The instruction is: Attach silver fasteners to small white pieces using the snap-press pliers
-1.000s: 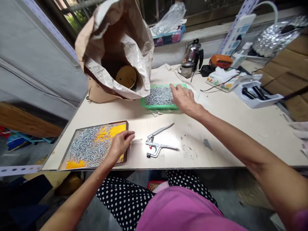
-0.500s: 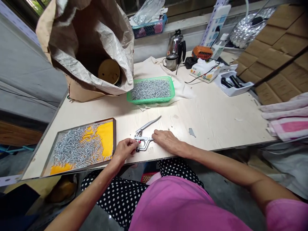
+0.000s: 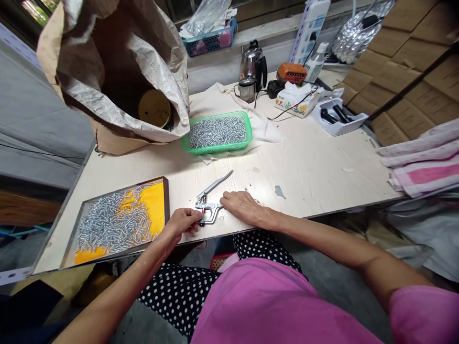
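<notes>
A pair of silver snap pliers (image 3: 214,184) lies on the table, its upper handle raised and a spring showing below it. My right hand (image 3: 241,207) is closed round the end of the lower handle. Thumb and fingers pinched, my left hand (image 3: 183,221) is at the jaw beside a small red part; anything between the fingertips is too small to make out. To the left of that hand, a shallow tray (image 3: 166,203) with a yellow lining holds many small silver metal pieces. Similar pieces fill a green plastic basket (image 3: 217,151) behind the pliers.
A big open sack (image 3: 171,57) with a round container inside stands at the back left. Along the back are a metal kettle (image 3: 250,62), a metal mug (image 3: 246,91), an orange battery pack (image 3: 292,73), a tissue pack (image 3: 294,101) and a white tray (image 3: 343,128). Cardboard (image 3: 401,81) rises at right.
The view has shifted slightly, so the scene sits a little further left. Both hands keep their places at the pliers, with no clear change in grip.
</notes>
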Demonstrator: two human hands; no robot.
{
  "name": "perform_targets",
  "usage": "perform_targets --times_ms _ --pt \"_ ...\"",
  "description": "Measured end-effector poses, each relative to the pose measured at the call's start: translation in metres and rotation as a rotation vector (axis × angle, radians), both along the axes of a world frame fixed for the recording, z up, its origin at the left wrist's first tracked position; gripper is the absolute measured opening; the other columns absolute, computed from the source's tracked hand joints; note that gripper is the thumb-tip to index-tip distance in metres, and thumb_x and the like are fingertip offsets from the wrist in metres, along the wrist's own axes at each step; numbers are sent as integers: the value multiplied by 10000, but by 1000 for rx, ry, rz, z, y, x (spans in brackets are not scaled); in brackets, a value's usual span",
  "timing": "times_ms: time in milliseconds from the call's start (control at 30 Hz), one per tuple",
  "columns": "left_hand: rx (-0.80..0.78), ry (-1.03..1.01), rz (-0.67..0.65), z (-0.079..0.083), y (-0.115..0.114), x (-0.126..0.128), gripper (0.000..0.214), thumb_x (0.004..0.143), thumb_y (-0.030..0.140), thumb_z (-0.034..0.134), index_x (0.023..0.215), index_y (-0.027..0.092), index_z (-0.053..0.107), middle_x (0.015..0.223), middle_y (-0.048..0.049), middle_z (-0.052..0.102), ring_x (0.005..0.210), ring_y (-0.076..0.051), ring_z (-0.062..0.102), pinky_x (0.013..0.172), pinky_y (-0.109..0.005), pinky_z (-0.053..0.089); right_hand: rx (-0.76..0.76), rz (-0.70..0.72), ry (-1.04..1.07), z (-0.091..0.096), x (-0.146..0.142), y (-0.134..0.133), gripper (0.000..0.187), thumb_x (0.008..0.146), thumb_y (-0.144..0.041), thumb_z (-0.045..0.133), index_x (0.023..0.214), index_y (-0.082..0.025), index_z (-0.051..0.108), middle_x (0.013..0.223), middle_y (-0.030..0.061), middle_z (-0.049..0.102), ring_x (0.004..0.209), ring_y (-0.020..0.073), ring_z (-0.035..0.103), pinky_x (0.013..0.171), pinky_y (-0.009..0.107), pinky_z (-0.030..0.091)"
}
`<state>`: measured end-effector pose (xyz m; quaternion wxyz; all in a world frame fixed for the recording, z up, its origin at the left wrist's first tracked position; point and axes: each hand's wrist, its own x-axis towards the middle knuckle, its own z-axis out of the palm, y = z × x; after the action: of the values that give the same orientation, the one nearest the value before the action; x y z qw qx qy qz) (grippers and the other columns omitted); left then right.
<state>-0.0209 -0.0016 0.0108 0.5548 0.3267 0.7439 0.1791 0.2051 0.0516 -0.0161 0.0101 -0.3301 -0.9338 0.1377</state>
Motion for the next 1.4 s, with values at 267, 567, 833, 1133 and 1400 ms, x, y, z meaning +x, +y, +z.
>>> perform_targets --times_ms 267,567,833,1133,1400 --pt "-87 17 -125 1 -1 -2 323 658 424 810 667 168 613 449 58 508 427 -87 416 472 -225 335 -13 -10 48 -5 0 -1 233 1029 -168 413 1111 -170 631 1060 90 647 831 189 547 624 301 307" --pt "-121 71 -159 8 2 2 354 645 468 809 695 167 631 435 52 514 425 -91 410 471 -224 293 -5 17 118 5 11 21 730 848 -541 734 1425 -161 499 1565 216 365 1348 389 399 1038 530 379" --pt "-107 104 -192 9 2 2 439 595 561 829 675 172 643 426 54 501 425 -98 423 472 -219 238 -104 152 69 6 13 61 1042 765 -662 734 1555 -115 331 1569 233 367 1442 442 263 1128 663 257" --pt "-94 73 -147 5 -5 3 443 592 565 831 654 184 615 413 49 499 394 -99 402 451 -232 258 -36 148 61 14 5 50 869 839 -513 753 1533 -164 363 1338 176 573 1172 338 472 1041 571 326" --pt "430 755 -504 7 -19 13 248 889 430 630 892 195 709 956 -83 699 883 -248 666 721 -312 491 -16 155 104 19 3 31 631 929 -324 677 1482 -138 437 1247 151 625 1093 286 503 969 441 369"
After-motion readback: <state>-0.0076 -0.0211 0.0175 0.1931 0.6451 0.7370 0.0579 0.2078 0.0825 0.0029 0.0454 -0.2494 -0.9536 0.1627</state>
